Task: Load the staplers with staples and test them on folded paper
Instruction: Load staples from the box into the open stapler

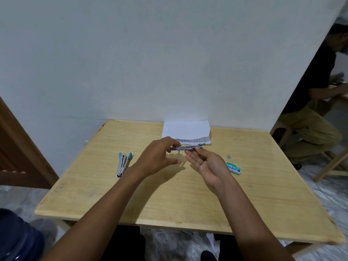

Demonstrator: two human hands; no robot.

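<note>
Stapler [188,147], opened out into a long thin metal bar, is held level in the air over the middle of the table, just above the frame's centre. A thin rod hangs down from it.

At the lower left corner sits a dark blue rounded object [17,238], blurred. Both bare forearms rise from the bottom edge over the near rim of the pale wooden table [169,204].

On the left, the left hand [158,157] grips the bar's left end with its fingers curled over the top and the thumb below. On the right, the right hand [207,164] lies palm up with its fingers loosely extended. Its thumb and forefinger tips close lightly on the right part of the bar.

Left of the hands, a second stapler [123,164] with light blue ends lies spread open on the tabletop, well apart from the first. Right of the hands lies a green staple box [233,168], and just beyond it a small grey piece [229,157], too small to identify.

Farther back, the folded paper [186,129] rests flat at the table's far edge, against the pale wall [150,63], just behind the held stapler.

A brown wooden door [18,147] shows at the left edge. At the upper right another person [316,81] in a dark top sits at a separate table.
</note>
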